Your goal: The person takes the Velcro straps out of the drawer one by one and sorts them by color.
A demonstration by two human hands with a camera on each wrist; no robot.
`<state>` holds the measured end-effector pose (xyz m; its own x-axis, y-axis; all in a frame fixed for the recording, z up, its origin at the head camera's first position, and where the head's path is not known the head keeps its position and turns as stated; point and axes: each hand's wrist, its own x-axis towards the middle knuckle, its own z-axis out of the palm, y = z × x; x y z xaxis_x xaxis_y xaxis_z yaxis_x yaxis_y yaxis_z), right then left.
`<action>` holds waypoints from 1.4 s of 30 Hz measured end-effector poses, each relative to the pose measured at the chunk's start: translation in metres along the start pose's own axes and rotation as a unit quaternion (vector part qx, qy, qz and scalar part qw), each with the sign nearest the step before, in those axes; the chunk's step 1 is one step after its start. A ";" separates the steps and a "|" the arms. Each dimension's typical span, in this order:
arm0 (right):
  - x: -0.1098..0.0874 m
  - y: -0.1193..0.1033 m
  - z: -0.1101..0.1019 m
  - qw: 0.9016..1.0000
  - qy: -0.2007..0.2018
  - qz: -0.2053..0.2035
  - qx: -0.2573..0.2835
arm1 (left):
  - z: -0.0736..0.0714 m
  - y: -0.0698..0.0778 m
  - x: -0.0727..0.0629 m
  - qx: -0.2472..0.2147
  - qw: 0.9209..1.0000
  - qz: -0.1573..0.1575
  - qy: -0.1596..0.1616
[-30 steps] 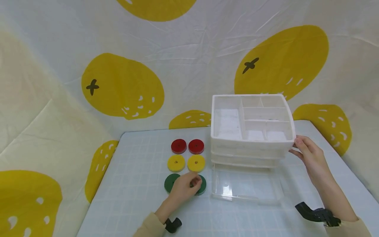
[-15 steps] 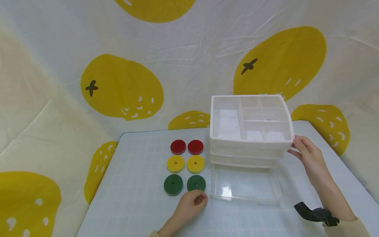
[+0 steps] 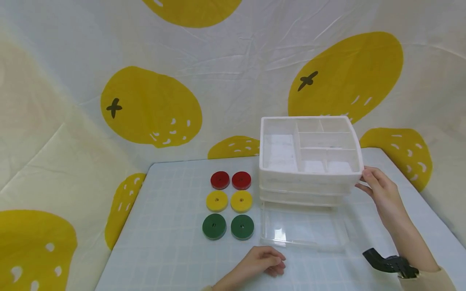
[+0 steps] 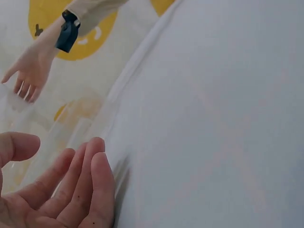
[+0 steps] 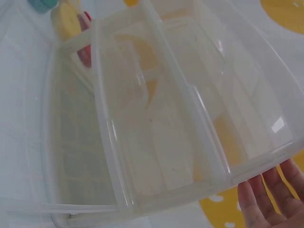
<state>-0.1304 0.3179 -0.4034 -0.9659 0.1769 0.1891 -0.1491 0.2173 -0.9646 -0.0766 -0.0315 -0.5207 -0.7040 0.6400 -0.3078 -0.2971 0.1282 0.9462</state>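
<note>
My left hand (image 3: 260, 260) hovers or rests low over the table just in front of the pulled-out clear drawer (image 3: 306, 230). Its fingers (image 4: 97, 185) are loosely bent with nothing between them. The right hand (image 3: 382, 192) touches the right front corner of a white plastic drawer unit (image 3: 311, 176); in the right wrist view its fingers (image 5: 278, 192) lie fairly straight against the side. Left of the unit stand two green discs (image 3: 214, 226), two yellow discs (image 3: 217, 201) and two red discs (image 3: 220, 180), in pairs, each pair in its own row.
The unit's top is a tray with several compartments (image 3: 280, 149). Its bottom drawer sticks out toward me, while the upper drawers are pushed in. A pale checked cloth (image 3: 164, 242) covers the table, and a fruit-patterned sheet (image 3: 236, 81) hangs behind it.
My left hand has drawn back from the right green disc and shifted right, to the front of the drawer. The right hand and the discs stay where they were.
</note>
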 end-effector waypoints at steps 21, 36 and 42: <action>-0.001 -0.001 -0.001 1.000 0.000 0.013 -0.010 | 0.045 0.004 0.043 -0.322 0.936 -0.138 0.018; 0.000 -0.001 -0.001 1.000 -0.007 0.011 0.027 | 0.046 0.006 0.047 -0.350 0.927 -0.131 -0.014; 0.000 -0.001 -0.001 0.999 -0.008 0.009 0.030 | 0.041 0.010 0.055 -0.346 0.931 -0.118 -0.002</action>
<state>-0.1305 0.3185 -0.4022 -0.9717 0.1640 0.1699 -0.1444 0.1568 -0.9770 -0.0920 0.0359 -0.5243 -0.5643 0.6591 -0.4972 -0.7884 -0.2516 0.5613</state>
